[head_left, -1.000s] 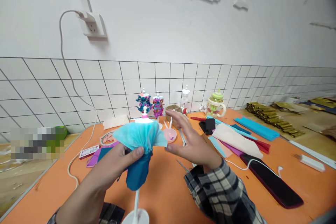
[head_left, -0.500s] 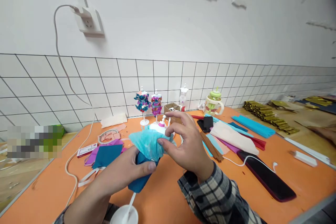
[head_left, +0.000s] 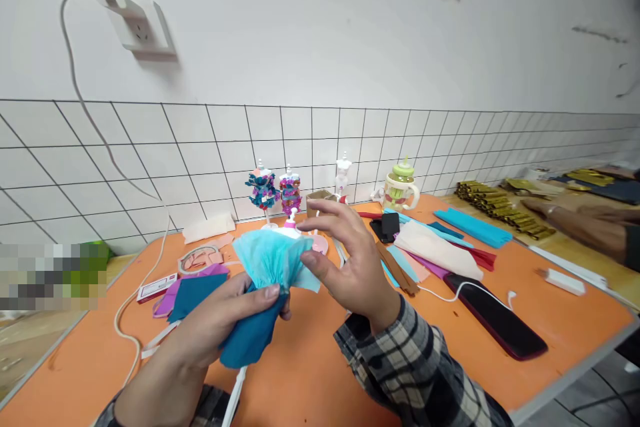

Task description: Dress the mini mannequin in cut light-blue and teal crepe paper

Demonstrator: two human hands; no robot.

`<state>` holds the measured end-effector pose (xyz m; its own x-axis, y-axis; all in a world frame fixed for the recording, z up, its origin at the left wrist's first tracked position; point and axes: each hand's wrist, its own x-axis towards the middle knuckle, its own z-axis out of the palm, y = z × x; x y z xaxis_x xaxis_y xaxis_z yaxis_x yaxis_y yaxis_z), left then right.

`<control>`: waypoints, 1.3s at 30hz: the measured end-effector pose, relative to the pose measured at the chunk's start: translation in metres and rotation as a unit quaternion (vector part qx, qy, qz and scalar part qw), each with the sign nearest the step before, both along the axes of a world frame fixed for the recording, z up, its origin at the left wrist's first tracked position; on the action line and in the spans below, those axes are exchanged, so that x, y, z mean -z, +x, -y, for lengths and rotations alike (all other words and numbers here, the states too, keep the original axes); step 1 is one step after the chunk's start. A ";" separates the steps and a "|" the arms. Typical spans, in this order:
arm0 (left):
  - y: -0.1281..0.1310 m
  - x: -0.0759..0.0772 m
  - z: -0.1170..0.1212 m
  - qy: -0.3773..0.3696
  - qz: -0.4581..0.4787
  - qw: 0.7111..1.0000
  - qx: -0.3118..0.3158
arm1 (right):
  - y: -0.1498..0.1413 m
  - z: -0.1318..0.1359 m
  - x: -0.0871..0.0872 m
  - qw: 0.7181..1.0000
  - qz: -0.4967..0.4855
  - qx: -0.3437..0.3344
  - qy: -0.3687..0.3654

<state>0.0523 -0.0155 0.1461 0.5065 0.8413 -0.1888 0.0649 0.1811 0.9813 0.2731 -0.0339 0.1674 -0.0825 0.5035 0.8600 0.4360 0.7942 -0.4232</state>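
Observation:
My left hand (head_left: 240, 307) is closed around a small stand-mounted form wrapped in dark blue crepe paper (head_left: 250, 340). The form tilts away from me, and its white pole (head_left: 235, 393) sticks out below. Above my left thumb, light blue crepe paper (head_left: 270, 257) is gathered at the bottom and fans out at the top. My right hand (head_left: 353, 263) hovers at the right edge of that fan with fingers spread; whether the thumb tip touches the paper, I cannot tell. A white knob with a pink neck (head_left: 291, 219) shows just behind the paper.
Two decorated mini dress forms (head_left: 262, 190) and a bare white one (head_left: 343, 173) stand near the tiled wall. A green-lidded jug (head_left: 401, 187), crepe strips (head_left: 473, 228) and a dark long case (head_left: 495, 317) lie rightward. Another person's arm (head_left: 590, 223) reaches in beside gold strips (head_left: 500, 210).
The light blue paper now fans out more widely, and its gathers show clearly. My left hand and the wrapped form have shifted slightly left; my right fingers have spread. Another person's arm has appeared at right.

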 end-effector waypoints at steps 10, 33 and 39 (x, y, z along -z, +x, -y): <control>-0.002 0.003 -0.002 0.006 -0.050 0.998 0.024 | 0.002 -0.001 -0.003 0.993 0.119 -0.005 0.025; -0.013 0.004 0.004 -0.003 0.152 0.986 -0.064 | -0.031 0.002 0.015 0.994 0.028 0.011 0.105; -0.005 0.002 0.010 0.009 0.138 0.990 -0.035 | -0.031 0.004 0.013 0.994 0.036 0.010 0.099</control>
<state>0.0469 -0.0258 0.1445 0.4772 0.8780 -0.0363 -0.2185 0.1585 0.9629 0.2419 -0.0380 0.1540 -0.1397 0.3271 0.9346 0.4762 0.8497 -0.2262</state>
